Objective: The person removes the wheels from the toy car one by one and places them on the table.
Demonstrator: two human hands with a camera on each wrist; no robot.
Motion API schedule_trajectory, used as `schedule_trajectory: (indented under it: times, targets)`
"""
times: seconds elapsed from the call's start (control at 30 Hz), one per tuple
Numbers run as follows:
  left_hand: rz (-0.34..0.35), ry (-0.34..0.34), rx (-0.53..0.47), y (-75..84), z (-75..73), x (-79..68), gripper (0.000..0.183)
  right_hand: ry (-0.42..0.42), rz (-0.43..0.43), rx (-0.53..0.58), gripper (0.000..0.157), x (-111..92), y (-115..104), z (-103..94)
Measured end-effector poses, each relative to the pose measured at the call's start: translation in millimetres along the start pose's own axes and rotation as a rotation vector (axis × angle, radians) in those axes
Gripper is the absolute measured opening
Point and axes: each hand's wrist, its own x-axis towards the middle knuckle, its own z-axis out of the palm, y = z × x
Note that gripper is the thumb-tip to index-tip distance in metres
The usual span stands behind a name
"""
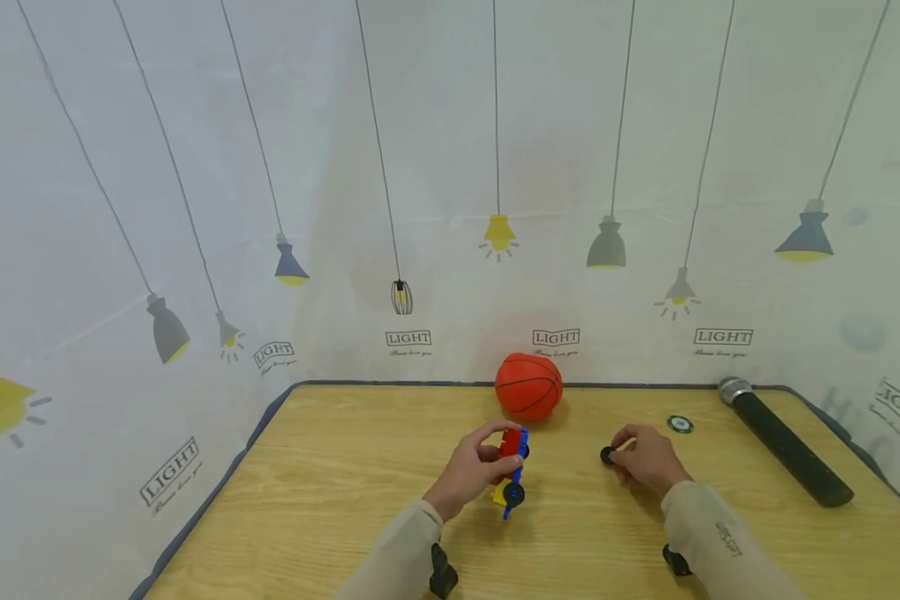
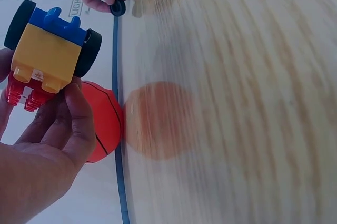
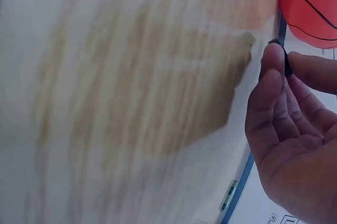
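My left hand [image 1: 467, 468] grips a toy car [image 2: 48, 52] built of red, blue and yellow blocks, holding it above the table by its red part. Black wheels [image 2: 87, 52] sit on both sides of its yellow end in the left wrist view. Off to the right, my right hand [image 1: 651, 458] pinches a small black wheel [image 1: 607, 456] between thumb and fingertips. In the right wrist view only the dark edge of that wheel [image 3: 288, 65] shows between the fingers. A gap of bare wood separates the two hands.
A red ball [image 1: 528, 387] with black lines rests at the table's back edge. Beyond the right hand lie a round black-and-white chip [image 1: 680, 424] and a black microphone [image 1: 787, 446] with a silver head. A lamp-printed white sheet [image 1: 450, 167] encloses the wooden table [image 1: 330, 483].
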Motion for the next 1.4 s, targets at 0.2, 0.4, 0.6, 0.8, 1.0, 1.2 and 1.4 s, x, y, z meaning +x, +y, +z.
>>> schedule_trajectory:
  times: [0.2, 0.4, 0.6, 0.8, 1.0, 1.2, 1.4]
  targets:
    - [0.000, -0.001, -0.001, -0.5, 1.4, 0.2, 0.043, 0.034, -0.003, -0.008, 0.016, -1, -1, 0.8]
    - [-0.016, 0.001, 0.004, -1.9, 2.4, -0.1, 0.043, 0.050, 0.026, -0.043, 0.015, 2, -3, 1.4]
    - [-0.020, 0.003, 0.004, -1.4, 2.8, 0.3, 0.042, 0.074, 0.022, -0.094, 0.022, 3, -2, 0.1]
    - [-0.024, 0.001, 0.004, -0.2, 2.8, 0.7, 0.042, 0.092, 0.035, -0.107, 0.021, 5, -1, -0.2]
    - [-0.021, 0.000, 0.005, -0.6, 2.3, 2.1, 0.042, 0.092, 0.024, -0.120, 0.022, 5, -2, -0.5]
    - [-0.017, 0.003, 0.000, -0.2, 3.2, 1.2, 0.040, 0.104, 0.020, -0.157, 0.025, 4, -3, -5.0]
    - [-0.023, 0.005, -0.007, -1.3, 3.7, 0.4, 0.040, 0.087, 0.008, -0.097, 0.028, -1, -6, -11.6]
